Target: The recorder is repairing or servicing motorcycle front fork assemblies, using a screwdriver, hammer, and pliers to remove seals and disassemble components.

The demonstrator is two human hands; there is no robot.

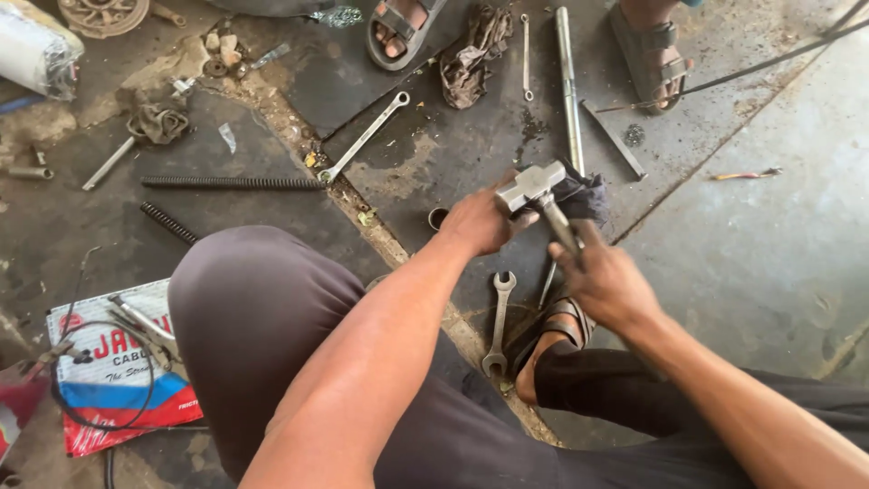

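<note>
My right hand point(605, 279) grips the handle of a steel hammer point(532, 187), whose head is up near my left hand point(477, 221). My left hand is closed around something below the hammer head; what it holds is hidden by the fingers. A dark cloth point(584, 195) lies just behind the hammer. A small dark ring or sleeve point(437, 217) sits on the floor by my left hand. A combination spanner point(499, 322) lies on the floor between my knee and my sandalled foot point(552, 333).
On the oily floor lie a long spanner point(364, 138), two threaded rods point(231, 182), a steel bar point(569, 91), a thin spanner point(526, 56) and a rag point(471, 54). Another person's sandalled feet point(654, 54) stand at the top. A printed packet with cable point(118, 376) lies at left.
</note>
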